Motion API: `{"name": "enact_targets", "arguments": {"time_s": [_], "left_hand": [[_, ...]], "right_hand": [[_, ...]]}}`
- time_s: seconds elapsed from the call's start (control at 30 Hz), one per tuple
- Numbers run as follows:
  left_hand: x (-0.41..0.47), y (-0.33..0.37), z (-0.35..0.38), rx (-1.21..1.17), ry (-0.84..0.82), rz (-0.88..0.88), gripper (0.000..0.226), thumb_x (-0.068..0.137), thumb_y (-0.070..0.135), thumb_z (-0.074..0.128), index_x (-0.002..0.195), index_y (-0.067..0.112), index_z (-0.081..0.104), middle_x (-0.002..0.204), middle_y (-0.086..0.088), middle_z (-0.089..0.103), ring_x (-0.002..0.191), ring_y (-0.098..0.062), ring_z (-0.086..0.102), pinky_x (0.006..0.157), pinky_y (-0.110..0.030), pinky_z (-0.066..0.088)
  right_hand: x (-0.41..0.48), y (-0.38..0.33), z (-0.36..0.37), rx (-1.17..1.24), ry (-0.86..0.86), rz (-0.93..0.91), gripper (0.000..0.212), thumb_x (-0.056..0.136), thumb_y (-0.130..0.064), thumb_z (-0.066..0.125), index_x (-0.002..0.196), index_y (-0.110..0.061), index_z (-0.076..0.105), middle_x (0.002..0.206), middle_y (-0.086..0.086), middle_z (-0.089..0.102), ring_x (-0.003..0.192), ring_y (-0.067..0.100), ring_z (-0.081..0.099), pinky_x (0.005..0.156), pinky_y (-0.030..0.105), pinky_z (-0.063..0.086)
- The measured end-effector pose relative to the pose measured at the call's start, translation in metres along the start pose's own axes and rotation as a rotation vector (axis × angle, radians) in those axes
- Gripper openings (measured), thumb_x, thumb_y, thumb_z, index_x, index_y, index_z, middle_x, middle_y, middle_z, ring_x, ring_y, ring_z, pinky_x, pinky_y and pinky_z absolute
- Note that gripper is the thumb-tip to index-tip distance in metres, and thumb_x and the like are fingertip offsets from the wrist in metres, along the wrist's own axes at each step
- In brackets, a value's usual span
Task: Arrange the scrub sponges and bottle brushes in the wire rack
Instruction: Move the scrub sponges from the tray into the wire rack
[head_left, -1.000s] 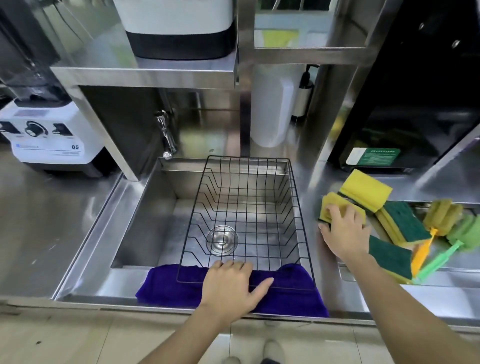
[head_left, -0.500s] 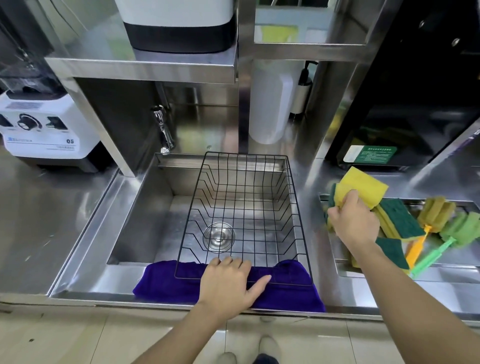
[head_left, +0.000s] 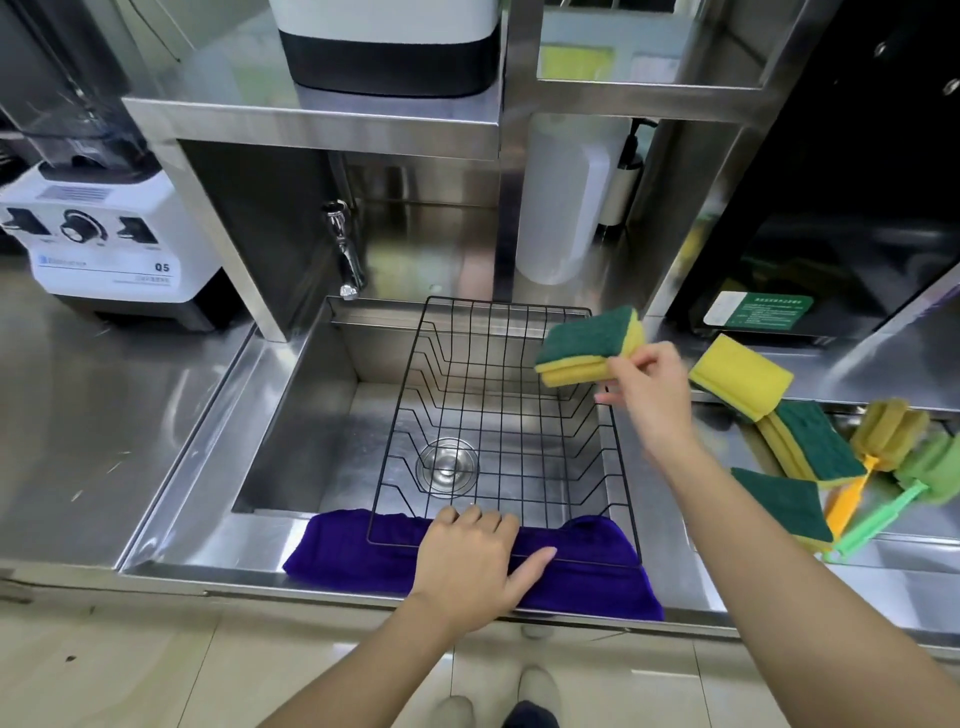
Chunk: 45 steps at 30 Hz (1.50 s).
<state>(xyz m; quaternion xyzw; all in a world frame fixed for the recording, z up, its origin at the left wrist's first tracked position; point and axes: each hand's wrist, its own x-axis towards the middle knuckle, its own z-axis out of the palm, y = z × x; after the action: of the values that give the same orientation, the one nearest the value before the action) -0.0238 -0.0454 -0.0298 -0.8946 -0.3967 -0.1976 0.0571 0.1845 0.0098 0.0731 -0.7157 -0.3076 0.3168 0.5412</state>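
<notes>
The left hand (head_left: 470, 561) lies flat, fingers spread and gripping nothing, on the front rim of the wire rack (head_left: 498, 431) where that rim rests on the purple cloth (head_left: 358, 551) draped over the front edge of the sink (head_left: 306, 410). The rack spans the sink and holds nothing.

The right hand (head_left: 649, 387) is clamped on what appear to be 2 stacked scrub sponges (head_left: 589, 345), pinched at their right end and held in the air over the rack's back right corner. The far end hangs unsupported.

On the counter at the right edge, 3 more sponges (head_left: 737, 374) overlap beside 2 bottle brushes (head_left: 893, 452), all still outside the rack.

Probable faults from this position:
- The end pinch may let the lower sponge slide free and fall through the wide wire gaps into the sink.
- Release from height may leave the sponges flat across the wires instead of upright between the dividers.
- Lifting the left hand early may let the rack shift on the cloth.
</notes>
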Motion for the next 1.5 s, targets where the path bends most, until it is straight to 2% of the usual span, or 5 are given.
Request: {"name": "enact_targets", "arguments": {"time_s": [0.17,0.47,0.73,0.93,1.5], "left_hand": [[-0.007,-0.005,0.004,0.01,0.014,0.084,0.05,0.091,0.058,0.037,0.073,0.017,0.061,0.062,0.002,0.058,0.058,-0.019,0.053,0.056,-0.029,0.04],[-0.01,-0.01,0.006,0.025,0.055,0.184,0.038,0.09,0.051,0.045,0.079,0.017,0.058,0.067,0.001,0.057,0.061,-0.02,0.052,0.058,-0.03,0.038],[-0.024,-0.026,0.003,-0.014,0.027,0.216,0.046,0.091,0.051,0.045,0.112,0.012,0.057,0.091,-0.001,0.066,0.074,-0.02,0.058,0.065,-0.033,0.042],[-0.039,-0.038,0.0,0.041,0.052,0.172,0.048,0.088,0.051,0.05,0.115,0.013,0.058,0.106,-0.006,0.064,0.088,-0.02,0.055,0.083,-0.041,0.042],[-0.04,-0.041,-0.006,-0.009,0.013,0.17,0.042,0.088,0.041,0.053,0.115,0.01,0.058,0.102,-0.008,0.064,0.087,-0.023,0.058,0.083,-0.04,0.043]], "right_hand": [[-0.029,0.037,0.049,-0.086,-0.348,0.216,0.015,0.09,-0.011,0.057,0.08,-0.013,0.046,0.089,0.005,0.057,0.069,0.015,0.063,0.071,0.027,0.056],[-0.041,0.07,0.058,-0.221,-0.531,0.437,0.015,0.085,-0.003,0.053,0.08,-0.014,0.046,0.089,0.007,0.061,0.085,0.02,0.063,0.059,0.031,0.054],[-0.034,0.065,0.058,-0.202,-0.394,0.392,0.063,0.09,-0.033,0.058,0.143,-0.03,0.025,0.127,0.008,0.054,0.094,0.022,0.06,0.068,0.031,0.047],[-0.032,0.072,0.066,-0.304,-0.504,0.377,0.03,0.091,-0.022,0.059,0.12,-0.016,0.053,0.101,0.008,0.064,0.075,0.018,0.055,0.054,0.027,0.044],[-0.04,0.073,0.079,-0.655,-0.856,0.188,0.022,0.09,-0.023,0.06,0.111,-0.021,0.052,0.09,0.002,0.059,0.058,0.009,0.049,0.052,0.021,0.041]]}}
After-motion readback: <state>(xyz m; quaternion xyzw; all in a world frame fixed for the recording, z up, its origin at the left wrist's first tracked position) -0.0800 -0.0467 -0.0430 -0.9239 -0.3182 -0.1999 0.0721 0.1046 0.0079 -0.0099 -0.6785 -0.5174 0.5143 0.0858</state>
